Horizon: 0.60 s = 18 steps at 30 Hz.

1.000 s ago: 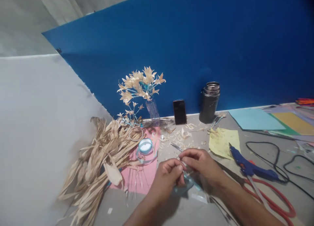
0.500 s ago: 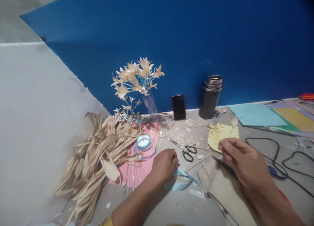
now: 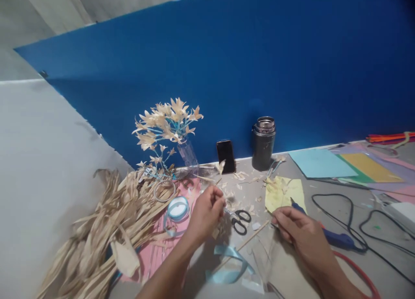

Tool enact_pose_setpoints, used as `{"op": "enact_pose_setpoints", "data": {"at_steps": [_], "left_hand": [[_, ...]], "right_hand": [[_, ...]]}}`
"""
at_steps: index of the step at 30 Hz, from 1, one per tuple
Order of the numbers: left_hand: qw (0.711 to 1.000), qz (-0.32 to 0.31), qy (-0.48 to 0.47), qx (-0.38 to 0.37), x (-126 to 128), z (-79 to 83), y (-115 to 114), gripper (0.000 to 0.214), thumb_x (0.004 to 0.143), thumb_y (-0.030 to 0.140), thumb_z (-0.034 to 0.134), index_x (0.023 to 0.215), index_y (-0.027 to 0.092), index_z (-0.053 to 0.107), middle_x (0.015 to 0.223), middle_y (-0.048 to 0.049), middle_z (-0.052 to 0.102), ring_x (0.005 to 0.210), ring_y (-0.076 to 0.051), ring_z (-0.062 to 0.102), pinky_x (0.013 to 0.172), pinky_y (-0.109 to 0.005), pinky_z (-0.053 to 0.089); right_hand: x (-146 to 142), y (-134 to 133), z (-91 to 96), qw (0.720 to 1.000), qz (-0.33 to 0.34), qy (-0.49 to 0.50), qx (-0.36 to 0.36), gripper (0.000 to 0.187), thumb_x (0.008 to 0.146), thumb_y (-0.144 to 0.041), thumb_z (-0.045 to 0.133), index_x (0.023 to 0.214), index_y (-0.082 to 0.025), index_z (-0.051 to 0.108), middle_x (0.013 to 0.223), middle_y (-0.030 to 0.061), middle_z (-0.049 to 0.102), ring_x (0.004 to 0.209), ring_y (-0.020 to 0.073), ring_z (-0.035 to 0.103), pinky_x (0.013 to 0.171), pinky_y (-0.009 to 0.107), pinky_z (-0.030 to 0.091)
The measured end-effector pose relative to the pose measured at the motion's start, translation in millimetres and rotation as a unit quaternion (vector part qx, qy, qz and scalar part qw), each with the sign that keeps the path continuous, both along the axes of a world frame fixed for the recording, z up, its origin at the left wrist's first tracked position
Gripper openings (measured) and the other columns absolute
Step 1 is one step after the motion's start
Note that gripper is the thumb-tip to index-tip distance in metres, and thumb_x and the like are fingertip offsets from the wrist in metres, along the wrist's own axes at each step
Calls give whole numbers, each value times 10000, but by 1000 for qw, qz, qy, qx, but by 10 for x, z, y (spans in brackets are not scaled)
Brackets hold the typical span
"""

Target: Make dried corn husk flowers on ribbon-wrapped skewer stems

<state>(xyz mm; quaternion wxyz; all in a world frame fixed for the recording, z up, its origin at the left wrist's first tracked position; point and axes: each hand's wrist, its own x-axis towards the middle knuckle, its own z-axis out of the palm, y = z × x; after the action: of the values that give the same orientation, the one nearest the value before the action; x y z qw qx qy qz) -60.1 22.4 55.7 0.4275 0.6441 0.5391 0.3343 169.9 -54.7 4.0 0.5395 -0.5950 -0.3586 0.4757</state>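
Observation:
My left hand is closed in a pinch on a thin stem with a small dried-leaf flower at its tip, held up over the table. My right hand rests low on the table with its fingers curled, next to the blue glue gun; what its fingers hold, if anything, is hidden. Small black-handled scissors lie between the hands. A loose loop of light blue ribbon and a thin wooden stick lie in front of me.
A heap of dried husk strips fills the left. A ribbon roll sits on pink paper. A vase of husk flowers, a phone and a dark flask stand by the blue backboard. Coloured paper sheets and black cords lie right.
My hands parted from the ribbon. The left hand rose from the table with the flower stem in its pinch. The right hand swung out right, then came down beside the glue gun.

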Motion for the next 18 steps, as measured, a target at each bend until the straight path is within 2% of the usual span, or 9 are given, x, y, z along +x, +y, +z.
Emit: {"op": "enact_pose_setpoints", "data": {"at_steps": [2, 3, 5, 6, 9, 12, 16, 18], "left_hand": [[998, -9, -60, 33, 110, 174, 178, 199, 821, 249, 564, 1004, 187, 613, 638, 38, 602, 503, -129, 558, 482, -227, 436], [996, -12, -65, 56, 183, 229, 297, 190, 806, 236, 575, 971, 174, 647, 623, 33, 604, 505, -124, 565, 480, -219, 444], [994, -15, -73, 79, 351, 258, 581, 108, 773, 213, 610, 832, 160, 682, 605, 18, 618, 528, -120, 594, 493, -207, 461], [993, 9, -95, 74, 443, 235, 739, 98, 768, 200, 609, 813, 157, 685, 611, 13, 630, 524, -119, 599, 489, -208, 468], [992, 24, -100, 72, 729, 67, 1197, 88, 780, 168, 602, 797, 148, 686, 595, 10, 630, 514, -118, 610, 494, -212, 481], [994, 27, -79, 67, 1001, -146, 1540, 63, 788, 150, 645, 755, 142, 697, 601, -1, 637, 543, -125, 640, 523, -216, 497], [998, 33, -33, 45, 1266, -383, 1772, 93, 867, 173, 647, 805, 133, 704, 659, -12, 648, 604, -139, 668, 577, -239, 521], [1000, 24, -3, 21, 1346, -476, 1822, 130, 916, 244, 648, 901, 126, 702, 763, -29, 682, 672, -149, 675, 641, -281, 557]], "right_hand": [[-24, 12, -33, 1000, -1, -8, -4, 560, 704, -728, 735, 726, -170, 707, 494, -30, 464, 477, 105, 371, 435, 216, 276], [-33, 14, -57, 1000, -3, -9, -1, 557, 713, -726, 728, 730, -170, 705, 505, -29, 469, 482, 106, 373, 434, 214, 273], [-46, 15, -112, 1000, -4, -4, 9, 541, 737, -714, 714, 747, -173, 706, 535, -22, 490, 494, 110, 381, 435, 213, 275], [-49, 17, -138, 1000, -6, -2, 13, 536, 743, -710, 709, 749, -174, 706, 541, -21, 492, 497, 113, 384, 433, 214, 276], [-58, 28, -175, 1000, -8, -2, 11, 544, 725, -718, 712, 729, -174, 710, 510, -27, 468, 478, 118, 378, 423, 221, 278], [-78, 43, -145, 1000, -7, 1, 18, 536, 689, -709, 742, 689, -174, 710, 493, -25, 476, 461, 113, 378, 422, 224, 289], [-120, 46, -98, 999, -9, 15, 32, 522, 663, -692, 769, 655, -176, 695, 579, 12, 586, 460, 102, 406, 428, 226, 319], [-132, 42, -98, 999, -9, 19, 27, 514, 665, -686, 771, 668, -178, 697, 616, 21, 615, 462, 102, 415, 428, 226, 323]]}}
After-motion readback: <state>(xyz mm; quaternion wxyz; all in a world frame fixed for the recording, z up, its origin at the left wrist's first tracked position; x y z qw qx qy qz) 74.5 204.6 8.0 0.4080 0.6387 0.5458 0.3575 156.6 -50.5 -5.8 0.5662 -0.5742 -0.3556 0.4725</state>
